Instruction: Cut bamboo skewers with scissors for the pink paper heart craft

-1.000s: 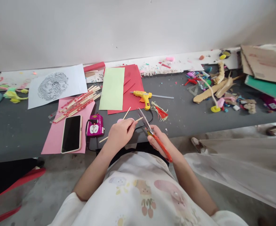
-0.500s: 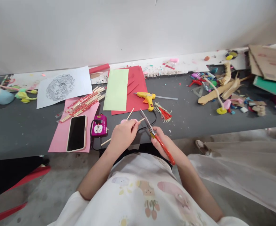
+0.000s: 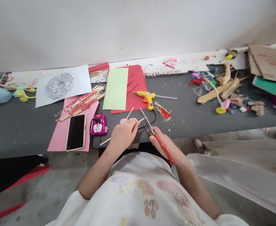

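My left hand [image 3: 123, 133]: fingers drawn together, thumb and fingertips clamped on a thin wooden stick [image 3: 141, 120]. Its free end pokes out to the right, up against the scissors [image 3: 145, 117]. Cannot tell whether the end sits between the blades or only against them.

My right hand [image 3: 160, 140]: closed round the scissors' red handles, blades angled up and to the left. How far the blades stand apart, I can't make out.

Beneath and beyond my left hand, pink pieces [image 3: 123, 121], mostly covered by it. A second stick [image 3: 129, 113] slants out past the knuckles; another length [image 3: 105, 141] shows by the wrist. My hand hides whether these two join.

In the way: the black cord [image 3: 155, 116], looping from the glue gun close behind the blades. Yellow glue gun [image 3: 147, 98] lies partly on the red paper [image 3: 138, 78], its clear glue stick [image 3: 166, 97] jutting right. Pale green sheet [image 3: 116, 89] overlaps the red. Tied bundle of red and pale strips [image 3: 163, 111] just beside the gun's grip.

To the left: purple socket box [image 3: 99, 124], then phone [image 3: 76, 131] on pink paper [image 3: 55, 138], with more sticks in red-marked wrapping [image 3: 83, 103] above it. Printed drawing [image 3: 62, 86] behind those. Far right of the grey table [image 3: 185, 119]: craft scraps [image 3: 213, 94], cardboard [image 3: 269, 62].
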`<state>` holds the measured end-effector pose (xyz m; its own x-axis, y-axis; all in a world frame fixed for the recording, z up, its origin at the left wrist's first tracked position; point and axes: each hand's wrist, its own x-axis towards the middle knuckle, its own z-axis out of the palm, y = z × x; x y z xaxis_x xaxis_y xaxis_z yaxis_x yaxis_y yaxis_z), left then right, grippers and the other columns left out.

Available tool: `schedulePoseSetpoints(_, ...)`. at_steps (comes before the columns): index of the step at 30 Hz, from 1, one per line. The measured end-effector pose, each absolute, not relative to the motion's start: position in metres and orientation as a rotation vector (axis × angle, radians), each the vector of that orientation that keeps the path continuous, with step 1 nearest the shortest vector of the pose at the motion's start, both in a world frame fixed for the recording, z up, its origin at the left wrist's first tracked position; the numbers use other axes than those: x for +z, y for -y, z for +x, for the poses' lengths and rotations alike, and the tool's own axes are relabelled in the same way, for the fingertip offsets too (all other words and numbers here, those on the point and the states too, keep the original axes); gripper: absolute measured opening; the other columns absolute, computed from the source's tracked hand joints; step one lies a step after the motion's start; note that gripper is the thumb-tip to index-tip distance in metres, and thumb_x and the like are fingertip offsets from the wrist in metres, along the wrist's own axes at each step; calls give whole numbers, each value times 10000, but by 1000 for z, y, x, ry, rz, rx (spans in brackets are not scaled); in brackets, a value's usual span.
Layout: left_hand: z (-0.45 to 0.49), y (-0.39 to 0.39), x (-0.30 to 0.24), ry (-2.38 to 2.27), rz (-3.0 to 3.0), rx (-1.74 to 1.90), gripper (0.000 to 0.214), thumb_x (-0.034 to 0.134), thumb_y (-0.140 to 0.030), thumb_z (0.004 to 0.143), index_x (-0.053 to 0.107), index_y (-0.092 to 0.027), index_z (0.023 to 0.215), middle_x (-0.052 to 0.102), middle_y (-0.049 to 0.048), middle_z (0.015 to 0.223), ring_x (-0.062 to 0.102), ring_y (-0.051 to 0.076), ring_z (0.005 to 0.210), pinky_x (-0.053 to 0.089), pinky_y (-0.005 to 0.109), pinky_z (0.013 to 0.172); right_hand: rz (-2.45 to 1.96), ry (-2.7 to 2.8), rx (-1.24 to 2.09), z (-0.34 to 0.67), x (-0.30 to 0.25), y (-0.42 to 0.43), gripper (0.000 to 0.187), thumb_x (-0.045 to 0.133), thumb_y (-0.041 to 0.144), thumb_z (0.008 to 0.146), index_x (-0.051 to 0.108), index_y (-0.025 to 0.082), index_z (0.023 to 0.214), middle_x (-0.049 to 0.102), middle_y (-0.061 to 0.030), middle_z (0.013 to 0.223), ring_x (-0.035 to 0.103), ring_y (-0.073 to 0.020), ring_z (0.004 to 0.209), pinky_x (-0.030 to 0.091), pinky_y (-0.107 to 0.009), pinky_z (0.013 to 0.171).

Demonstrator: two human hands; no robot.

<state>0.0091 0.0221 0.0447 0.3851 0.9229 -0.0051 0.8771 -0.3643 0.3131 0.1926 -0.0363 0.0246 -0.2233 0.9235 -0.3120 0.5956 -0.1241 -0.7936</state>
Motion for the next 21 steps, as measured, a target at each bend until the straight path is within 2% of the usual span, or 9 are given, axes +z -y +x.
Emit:
schedulePoseSetpoints(9, 10, -23, 44, -1615, 2416, 176, 346, 316, -390, 976, 605, -226, 878, 672, 30, 812, 631, 177, 695, 293, 277, 549, -1691, 1787, 1284, 193, 21, 38, 419, 284, 519, 945, 349, 187, 1191, 556, 12, 694, 541, -163, 626, 428, -291, 642)
schedulePoseSetpoints(16, 11, -23, 43, -1608, 2410, 181, 328, 331, -387, 973, 619, -236, 939, 683, 36, 842, 630, 182, 718, 295, 273, 548, -1713, 1809, 1239, 194, 21, 40, 403, 290, 509, 948, 354, 198, 1196, 547, 27, 672, 533, -158, 599, 424, -280, 619)
schedulePoseSetpoints(21, 11, -20, 40, -1602, 2430, 183, 343, 311, -383, 979, 619, -236, 940, 685, 25, 814, 612, 173, 661, 285, 282, 539, -1850, 1839, 1117, 188, 19, 39, 444, 314, 532, 931, 375, 199, 1218, 541, 26, 626, 561, -193, 576, 417, -289, 595)
